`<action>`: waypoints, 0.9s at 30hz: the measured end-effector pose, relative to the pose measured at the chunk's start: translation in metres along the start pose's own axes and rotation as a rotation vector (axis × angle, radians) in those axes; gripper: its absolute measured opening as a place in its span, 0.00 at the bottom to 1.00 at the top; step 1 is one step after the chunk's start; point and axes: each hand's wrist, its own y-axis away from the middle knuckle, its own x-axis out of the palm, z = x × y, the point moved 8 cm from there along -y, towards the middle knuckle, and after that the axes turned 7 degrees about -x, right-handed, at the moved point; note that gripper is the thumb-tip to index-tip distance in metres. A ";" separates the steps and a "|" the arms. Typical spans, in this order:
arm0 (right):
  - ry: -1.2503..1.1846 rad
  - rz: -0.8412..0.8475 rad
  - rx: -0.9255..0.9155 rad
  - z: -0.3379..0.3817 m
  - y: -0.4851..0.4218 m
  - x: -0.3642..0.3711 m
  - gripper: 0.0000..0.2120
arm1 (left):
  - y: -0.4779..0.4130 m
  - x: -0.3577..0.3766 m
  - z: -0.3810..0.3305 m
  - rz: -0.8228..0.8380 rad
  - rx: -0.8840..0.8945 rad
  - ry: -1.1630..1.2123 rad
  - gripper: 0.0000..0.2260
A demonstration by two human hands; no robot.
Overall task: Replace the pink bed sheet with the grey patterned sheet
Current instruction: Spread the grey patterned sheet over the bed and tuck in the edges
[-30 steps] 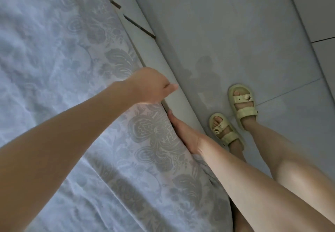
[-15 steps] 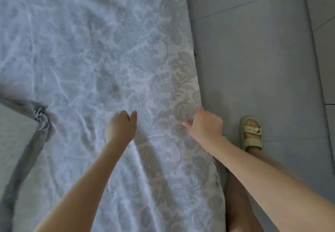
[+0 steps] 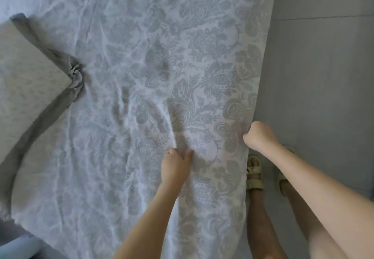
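This is a bedroom in a home. A wide bed fills most of the view, spread with a grey patterned sheet that hangs over its side. A grey pillow with a darker border lies on it. Beside the bed runs a grey tiled floor, where the person stands in pale sandals.

Grey floor tiles run along the right, with a thin grout line crossing near the top. A pair of pale yellow-green sandals stands on them, toes forward, bare legs rising out of them. On the left lies a speckled grey pillow, its darker trim bunched at the corner.
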 end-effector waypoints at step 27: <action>-0.314 -0.106 -0.062 -0.058 0.012 0.006 0.08 | -0.007 -0.015 -0.069 -0.145 0.382 -0.189 0.32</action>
